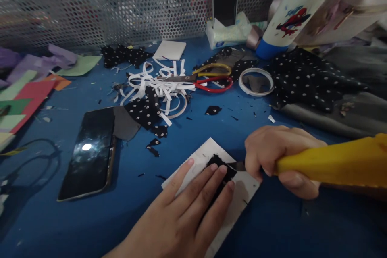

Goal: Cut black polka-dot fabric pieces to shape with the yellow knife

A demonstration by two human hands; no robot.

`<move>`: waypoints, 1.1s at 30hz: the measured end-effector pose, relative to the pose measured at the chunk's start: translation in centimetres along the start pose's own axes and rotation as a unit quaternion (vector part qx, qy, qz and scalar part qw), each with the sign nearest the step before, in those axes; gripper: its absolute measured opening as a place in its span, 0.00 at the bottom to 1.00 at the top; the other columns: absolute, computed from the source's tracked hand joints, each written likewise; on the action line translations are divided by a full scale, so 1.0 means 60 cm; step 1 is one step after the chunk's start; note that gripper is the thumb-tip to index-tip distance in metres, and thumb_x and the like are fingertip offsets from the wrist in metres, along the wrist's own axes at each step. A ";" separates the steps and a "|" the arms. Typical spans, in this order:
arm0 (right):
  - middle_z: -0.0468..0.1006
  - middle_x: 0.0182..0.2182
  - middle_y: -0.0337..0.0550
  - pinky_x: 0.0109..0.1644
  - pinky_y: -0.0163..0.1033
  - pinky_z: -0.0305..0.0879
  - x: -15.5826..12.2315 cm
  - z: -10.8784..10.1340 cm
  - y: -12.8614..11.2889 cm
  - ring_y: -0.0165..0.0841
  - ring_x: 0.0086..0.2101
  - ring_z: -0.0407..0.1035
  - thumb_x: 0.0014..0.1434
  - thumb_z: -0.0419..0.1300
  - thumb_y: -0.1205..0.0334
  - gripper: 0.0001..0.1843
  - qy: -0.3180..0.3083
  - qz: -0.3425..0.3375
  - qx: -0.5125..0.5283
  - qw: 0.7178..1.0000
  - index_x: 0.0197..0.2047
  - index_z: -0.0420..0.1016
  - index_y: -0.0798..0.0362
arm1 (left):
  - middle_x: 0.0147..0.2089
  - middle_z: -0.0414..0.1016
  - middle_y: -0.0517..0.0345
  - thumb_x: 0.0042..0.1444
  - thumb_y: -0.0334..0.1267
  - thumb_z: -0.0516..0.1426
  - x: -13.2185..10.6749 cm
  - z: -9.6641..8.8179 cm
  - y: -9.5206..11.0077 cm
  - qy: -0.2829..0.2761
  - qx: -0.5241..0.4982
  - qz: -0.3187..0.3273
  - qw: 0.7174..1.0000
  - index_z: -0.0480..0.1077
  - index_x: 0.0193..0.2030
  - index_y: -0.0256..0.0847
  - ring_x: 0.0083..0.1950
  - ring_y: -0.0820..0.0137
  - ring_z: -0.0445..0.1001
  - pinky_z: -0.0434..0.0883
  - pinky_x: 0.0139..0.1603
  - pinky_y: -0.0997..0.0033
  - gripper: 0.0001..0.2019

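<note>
"Pressing down with the left hand (184, 213), but why so flat?"

"Probably to pin the one black piece (216, 159) against the one white card (248, 187); its fingers lie slightly spread across both."

"And the right hand (284, 157)?"

"Curled firmly around one yellow cutter (332, 163), whose blade seems to touch the black piece's edge, near the left fingertips. The card sits underneath, presumably shielding the blue bench (75, 225)."

"What else can you count?"

"One phone (90, 145), one pair of scissors (211, 89) and two rings: a white ring (241, 82) and a thinner ring (182, 112) beside the white strips (145, 82). Those strips overlap too much to count."

"Why do the scissors rest there?"

"Likely parked within reach: blades on the strips, two handle loops toward the right."
</note>
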State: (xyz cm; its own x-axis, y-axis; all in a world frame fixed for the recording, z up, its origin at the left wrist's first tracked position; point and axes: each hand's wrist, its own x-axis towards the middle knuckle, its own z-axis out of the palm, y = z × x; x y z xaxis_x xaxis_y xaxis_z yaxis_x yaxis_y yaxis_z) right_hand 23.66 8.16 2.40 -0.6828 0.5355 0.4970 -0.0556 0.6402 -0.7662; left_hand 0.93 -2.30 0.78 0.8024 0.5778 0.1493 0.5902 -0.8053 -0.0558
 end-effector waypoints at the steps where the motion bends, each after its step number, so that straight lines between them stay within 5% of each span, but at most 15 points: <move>1: 0.71 0.16 0.33 0.24 0.32 0.59 0.000 0.000 0.000 0.23 0.16 0.64 0.68 0.49 0.47 0.21 0.003 -0.001 -0.002 1.000 0.27 0.60 0.52 | 0.70 0.56 0.44 0.64 0.61 0.44 0.000 0.000 0.001 -0.003 0.000 0.001 1.000 0.53 0.69 0.32 0.72 0.54 0.50 0.36 0.72 0.44 0.37; 14: 0.68 0.14 0.30 0.21 0.31 0.56 -0.005 0.005 0.008 0.22 0.14 0.62 0.64 0.53 0.45 0.22 0.034 0.000 0.024 0.999 0.25 0.60 0.51 | 0.72 0.51 0.50 0.67 0.60 0.39 0.000 -0.008 0.003 -0.050 -0.021 -0.025 0.998 0.51 0.70 0.36 0.73 0.59 0.45 0.32 0.72 0.48 0.35; 33: 0.67 0.15 0.31 0.23 0.32 0.56 -0.005 0.002 0.006 0.23 0.15 0.63 0.64 0.53 0.45 0.22 0.017 0.020 0.036 0.999 0.26 0.61 0.52 | 0.70 0.54 0.45 0.66 0.61 0.40 -0.002 0.006 0.002 -0.004 -0.016 -0.007 1.000 0.55 0.68 0.33 0.72 0.55 0.48 0.34 0.72 0.45 0.36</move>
State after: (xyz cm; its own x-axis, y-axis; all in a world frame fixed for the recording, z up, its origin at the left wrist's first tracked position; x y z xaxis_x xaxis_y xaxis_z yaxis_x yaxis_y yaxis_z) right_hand 23.75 8.14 1.91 -0.6603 0.5786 0.4787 -0.0827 0.5776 -0.8121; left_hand 0.96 -2.43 0.43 0.7951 0.5894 0.1426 0.5979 -0.8012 -0.0222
